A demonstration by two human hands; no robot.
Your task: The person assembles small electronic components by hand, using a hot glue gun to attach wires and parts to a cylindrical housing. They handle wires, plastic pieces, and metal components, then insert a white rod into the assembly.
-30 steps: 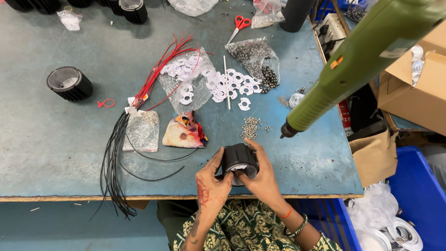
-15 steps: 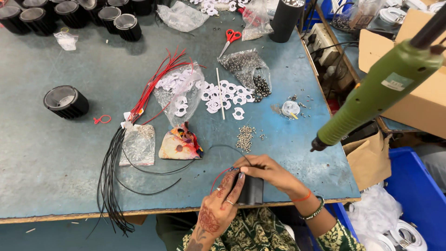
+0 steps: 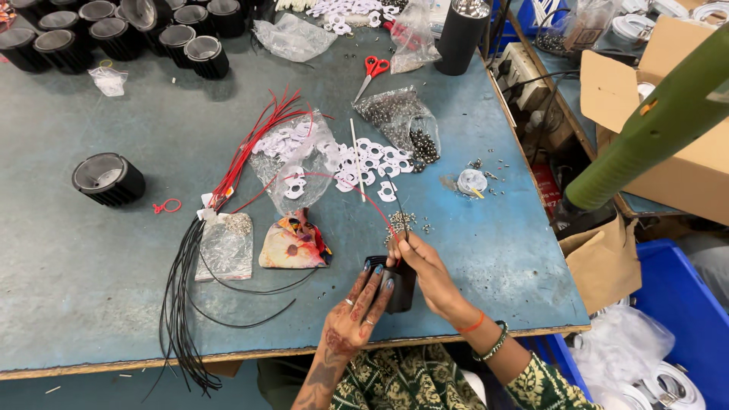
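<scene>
My left hand (image 3: 355, 317) holds a small black cylindrical housing (image 3: 400, 288) against the blue-grey table (image 3: 91, 273), near its front edge. Just above the housing, my right hand (image 3: 431, 279) pinches a thin red wire and a black wire (image 3: 383, 205). Both wires run up from the housing and away across the table. A small heap of tiny screws (image 3: 401, 220) lies right behind my fingers. Beyond it are white ring-shaped parts (image 3: 364, 163), some loose and some in a clear bag.
A green power screwdriver (image 3: 653, 129) hangs at the right over the table's edge. Bundles of black wires (image 3: 178, 304) and red wires (image 3: 250, 152) lie to the left, near another black housing (image 3: 108, 178). Several more housings (image 3: 114, 34) and red scissors (image 3: 372, 70) are at the back. A cardboard box (image 3: 668, 68) and blue bin (image 3: 683, 304) stand right.
Both hands held the housing up a second ago. It now rests low at the table's front edge in my left hand, and my right hand has shifted to pinching the wires.
</scene>
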